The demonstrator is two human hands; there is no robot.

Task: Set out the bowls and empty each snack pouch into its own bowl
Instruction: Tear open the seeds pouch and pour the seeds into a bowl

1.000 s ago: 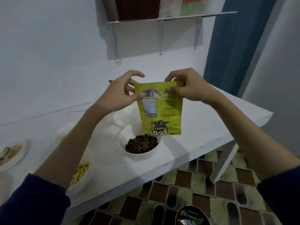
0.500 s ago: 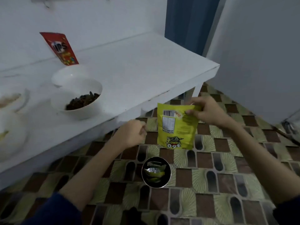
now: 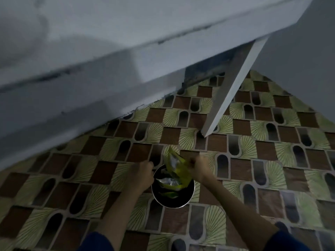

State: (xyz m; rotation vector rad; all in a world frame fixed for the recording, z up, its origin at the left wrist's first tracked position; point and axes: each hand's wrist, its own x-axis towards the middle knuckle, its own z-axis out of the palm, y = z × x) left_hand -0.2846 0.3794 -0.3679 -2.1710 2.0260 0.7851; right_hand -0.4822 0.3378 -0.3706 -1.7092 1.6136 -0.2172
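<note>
Down on the patterned floor point(image 3: 272, 178), beside the desk point(image 3: 108, 69), the right hand point(image 3: 200, 168) pinched the yellow pouch point(image 3: 178, 172) over the round bin point(image 3: 188, 198); the left hand point(image 3: 141, 173) hovered clenched, grasping nothing.

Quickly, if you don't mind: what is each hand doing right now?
Left hand: fingers curled beside the bin; whether it holds anything cannot be told.
Right hand: gripping the yellow pouch over the bin.
</note>
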